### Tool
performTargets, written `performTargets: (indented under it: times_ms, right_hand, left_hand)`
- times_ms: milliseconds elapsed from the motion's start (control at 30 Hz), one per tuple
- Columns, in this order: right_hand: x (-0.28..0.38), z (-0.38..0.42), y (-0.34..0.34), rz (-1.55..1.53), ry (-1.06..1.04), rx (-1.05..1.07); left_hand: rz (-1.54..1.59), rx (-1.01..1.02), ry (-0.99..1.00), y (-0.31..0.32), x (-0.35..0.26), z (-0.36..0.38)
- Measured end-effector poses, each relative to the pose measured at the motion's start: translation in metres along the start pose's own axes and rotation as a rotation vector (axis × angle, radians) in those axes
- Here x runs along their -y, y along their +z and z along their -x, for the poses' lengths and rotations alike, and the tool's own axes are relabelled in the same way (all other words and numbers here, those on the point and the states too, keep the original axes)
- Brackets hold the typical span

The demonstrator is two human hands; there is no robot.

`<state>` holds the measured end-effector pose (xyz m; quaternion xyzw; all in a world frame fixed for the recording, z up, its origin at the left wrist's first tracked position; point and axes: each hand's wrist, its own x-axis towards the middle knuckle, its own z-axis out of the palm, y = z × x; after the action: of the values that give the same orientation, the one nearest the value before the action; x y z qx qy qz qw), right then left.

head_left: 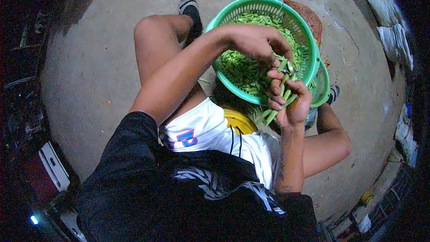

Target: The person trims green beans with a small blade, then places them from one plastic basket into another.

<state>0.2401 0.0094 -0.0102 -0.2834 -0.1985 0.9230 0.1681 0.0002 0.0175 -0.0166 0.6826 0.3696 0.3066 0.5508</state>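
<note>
I sit low on a concrete floor with a green plastic basket full of green bean pods between my knees. My right hand grips a bunch of green pods, which stick out above and below the fist. My left hand reaches across the basket and pinches the top end of one pod in that bunch. A small blade may be in its fingers, but I cannot tell. A second green basket lies partly under the first.
A yellow lid or bucket sits under the baskets by my lap. A brown woven basket lies behind the green one. White sacks are stacked at the right edge. Dark machinery and a white box stand at the left.
</note>
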Motion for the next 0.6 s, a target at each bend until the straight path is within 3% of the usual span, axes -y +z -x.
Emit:
performTargets:
  times_ms: [267,400,600]
  right_hand:
    - [-0.007,0.008,-0.007,0.12,-0.152,-0.233]
    - [-0.008,0.01,-0.007,0.153,-0.172,-0.29]
    - [-0.013,0.015,-0.01,0.229,-0.194,-0.295]
  left_hand:
    - [0.003,-0.246,-0.19,-0.022,0.001,0.014]
    - [-0.245,-0.244,-0.054,-0.015,0.005,0.01]
    - [-0.12,-0.222,-0.106,-0.015,0.006,0.011]
